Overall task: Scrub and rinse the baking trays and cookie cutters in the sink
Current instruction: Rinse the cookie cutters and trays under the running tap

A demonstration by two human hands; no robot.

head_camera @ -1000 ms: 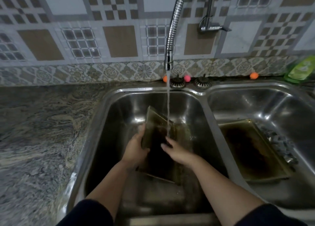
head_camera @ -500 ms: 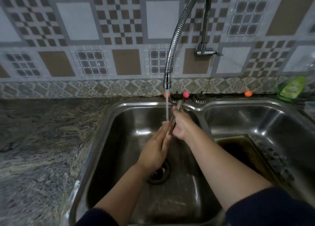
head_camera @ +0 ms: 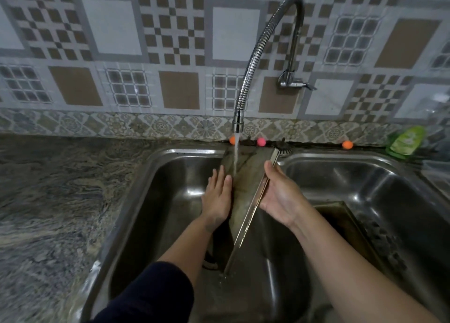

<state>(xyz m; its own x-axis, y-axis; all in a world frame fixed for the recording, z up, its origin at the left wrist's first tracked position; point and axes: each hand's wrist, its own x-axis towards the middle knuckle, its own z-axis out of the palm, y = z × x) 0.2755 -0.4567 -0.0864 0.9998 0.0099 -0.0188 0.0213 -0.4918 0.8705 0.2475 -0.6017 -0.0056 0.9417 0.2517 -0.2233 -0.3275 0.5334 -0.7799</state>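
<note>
A stained metal baking tray (head_camera: 246,183) stands on edge in the left sink basin (head_camera: 170,200), its flat face under the running tap stream. My left hand (head_camera: 218,196) lies flat against the tray's face with straight fingers. My right hand (head_camera: 280,193) grips the tray's right rim, thumb at the top. A second dirty baking tray (head_camera: 341,222) lies flat in the right basin (head_camera: 365,176), with several cookie cutters (head_camera: 384,239) beside it.
A flexible chrome tap (head_camera: 253,69) pours water from above the left basin. A green dish soap bottle (head_camera: 405,140) lies on the counter at the back right. Three small coloured balls sit along the sink's back edge. A granite counter (head_camera: 48,200) spreads to the left.
The tray went from leaning low in the basin to standing upright under the stream. My right hand moved to its right rim and my left hand now lies flat on its face. The view tilted upward.
</note>
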